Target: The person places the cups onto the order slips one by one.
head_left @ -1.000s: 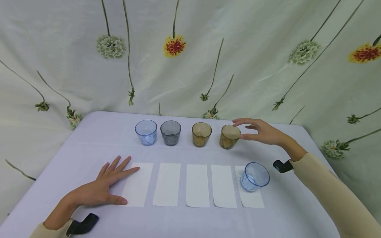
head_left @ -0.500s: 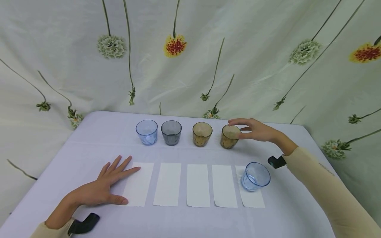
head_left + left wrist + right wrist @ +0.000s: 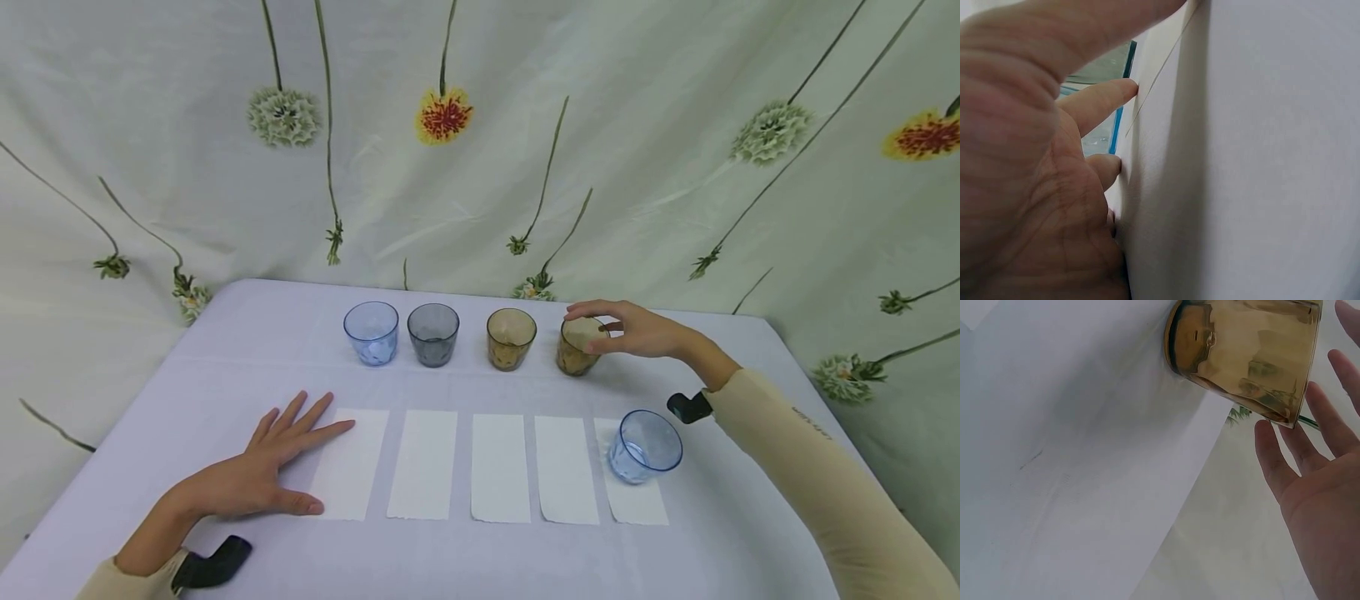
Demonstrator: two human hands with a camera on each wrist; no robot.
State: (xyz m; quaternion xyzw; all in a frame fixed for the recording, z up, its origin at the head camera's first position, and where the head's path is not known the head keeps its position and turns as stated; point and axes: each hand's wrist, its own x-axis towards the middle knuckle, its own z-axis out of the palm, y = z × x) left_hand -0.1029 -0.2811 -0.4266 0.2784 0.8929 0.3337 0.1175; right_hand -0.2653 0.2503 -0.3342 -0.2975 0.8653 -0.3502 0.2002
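**Looks early: one set on paper, four at the back**

Appears not far along: has a clear blue glass tumbler [image 3: 645, 450] upright on the rightmost white paper strip [image 3: 637, 507], with the three middle white paper strips [image 3: 422, 467] bare and the leftmost white paper strip [image 3: 351, 467] bearing only fingertips. Shows four more along the far side, off the strips: from left to right, a pale blue glass tumbler [image 3: 372, 337], a smoky grey glass tumbler [image 3: 433, 337], an amber-brown glass tumbler [image 3: 510, 342] and a second amber-brown glass tumbler [image 3: 572, 358].

Holds the right hand [image 3: 636, 331] at the mouth of that last one, fingers spread loosely around the rim, without any firm hold evident; cannot tell contact from a narrow gap. Rests the left hand [image 3: 258, 475] on the table under a white cloth [image 3: 450, 562], fingers straight and fanned, grasping nothing.

Sets smooth, see-through glass, flaring from narrow base to round rim, against flat matte paper with slightly uneven near edges. Has wrinkled, flower-printed fabric [image 3: 637, 67] hanging behind.
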